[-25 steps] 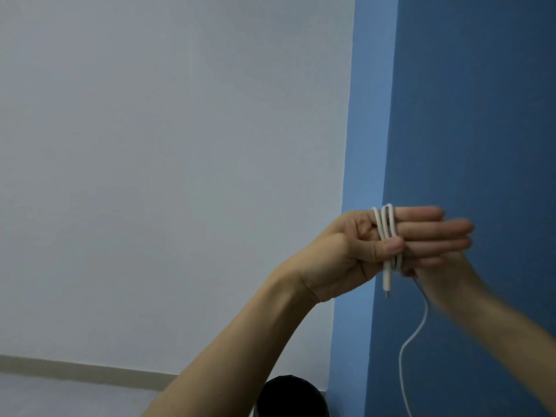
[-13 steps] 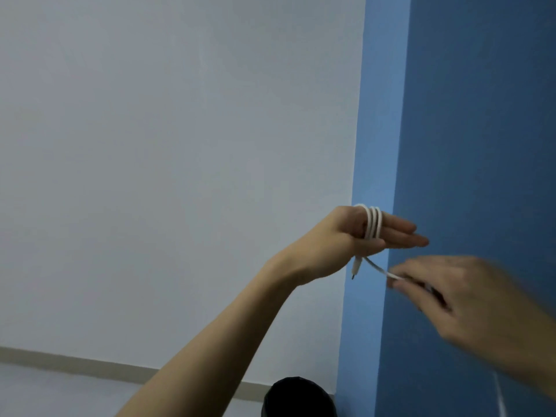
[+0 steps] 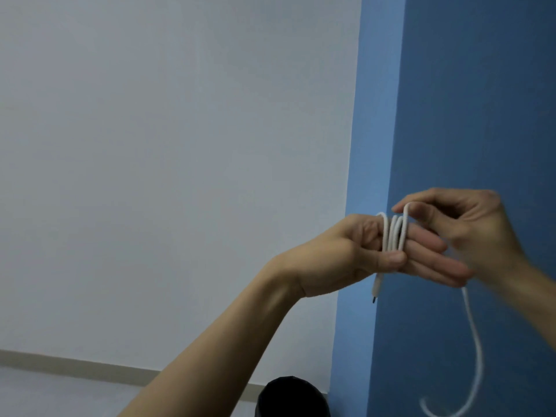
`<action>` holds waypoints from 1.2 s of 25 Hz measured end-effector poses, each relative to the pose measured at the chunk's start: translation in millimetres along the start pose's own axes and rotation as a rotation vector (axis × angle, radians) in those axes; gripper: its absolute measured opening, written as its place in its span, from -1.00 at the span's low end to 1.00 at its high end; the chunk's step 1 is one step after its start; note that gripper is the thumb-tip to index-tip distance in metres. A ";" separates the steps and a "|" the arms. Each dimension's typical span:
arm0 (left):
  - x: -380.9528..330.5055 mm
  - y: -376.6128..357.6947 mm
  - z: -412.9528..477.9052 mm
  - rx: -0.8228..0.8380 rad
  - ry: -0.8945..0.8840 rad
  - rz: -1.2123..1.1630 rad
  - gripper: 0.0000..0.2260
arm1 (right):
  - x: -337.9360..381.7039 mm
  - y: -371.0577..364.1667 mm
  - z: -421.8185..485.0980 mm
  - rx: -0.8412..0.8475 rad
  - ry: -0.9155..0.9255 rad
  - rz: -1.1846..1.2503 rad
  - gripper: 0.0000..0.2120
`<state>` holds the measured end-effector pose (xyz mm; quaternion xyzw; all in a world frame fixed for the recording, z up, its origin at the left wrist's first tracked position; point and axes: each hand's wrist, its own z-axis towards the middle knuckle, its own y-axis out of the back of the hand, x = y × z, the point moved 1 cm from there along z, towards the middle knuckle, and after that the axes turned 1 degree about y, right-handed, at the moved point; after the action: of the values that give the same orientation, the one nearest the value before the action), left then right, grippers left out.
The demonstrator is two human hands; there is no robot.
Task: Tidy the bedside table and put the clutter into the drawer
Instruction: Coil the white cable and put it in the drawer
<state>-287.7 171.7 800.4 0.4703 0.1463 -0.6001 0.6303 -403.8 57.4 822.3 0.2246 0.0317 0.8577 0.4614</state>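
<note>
Head view shows both hands raised in front of a wall corner, busy with one white cable [image 3: 392, 233]. The left hand [image 3: 346, 260] is held flat with its fingers straight and pointing right. The cable is wound round those fingers in about four turns, and the thumb [image 3: 391, 258] clamps the turns against them. The plug [image 3: 376, 288] sticks out below the thumb and points down.

The right hand [image 3: 469, 233] is just above the left fingers and looks blurred. Its forefinger and thumb are curled and seem to pinch the cable at the top of the newest loop. From under this hand the tail [image 3: 475, 341] of the cable hangs free and hooks back up near the bottom edge, so a good length is not yet wound.

Behind the hands are a white wall [image 3: 180, 145] and a blue wall [image 3: 466, 100], with a pale skirting [image 3: 60, 361] low on the left. A dark round thing [image 3: 290, 397] shows at the bottom edge; what it is cannot be told.

By my judgement the task is only partly under way. The cable, one piece of the clutter, is being coiled and is about half wound. Left to do: wind up the tail, carry the coil to the drawer and put it in. Neither the bench nor the drawer is in view, so how much other clutter remains cannot be told
</note>
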 end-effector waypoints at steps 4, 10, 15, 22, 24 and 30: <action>-6.8 -2.2 7.3 -0.081 -0.056 -0.087 -0.60 | -17.3 -21.3 -6.0 -0.081 -0.323 0.164 -0.87; -5.3 13.5 5.0 -0.341 -0.083 -0.062 -0.60 | -9.0 -46.7 -44.9 0.221 -0.039 -0.391 -0.70; -2.6 30.6 -9.8 -0.345 0.099 0.238 -0.63 | 13.3 -28.0 -40.2 0.293 0.264 -0.689 -0.73; -5.4 24.1 -19.1 -0.068 0.167 0.281 -0.75 | 21.8 -6.0 -12.7 0.183 0.516 -0.852 -0.79; -1.4 20.5 -20.0 0.000 0.154 0.197 -0.75 | 18.8 -4.5 -6.1 0.178 0.516 -0.769 -0.82; 10.5 10.1 -20.6 0.005 0.122 -0.126 -0.71 | -3.9 -9.8 0.1 0.132 0.181 -0.181 -0.78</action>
<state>-268.3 179.4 786.1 0.4975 0.2120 -0.6091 0.5801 -394.3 59.9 818.4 0.1725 0.1495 0.8253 0.5165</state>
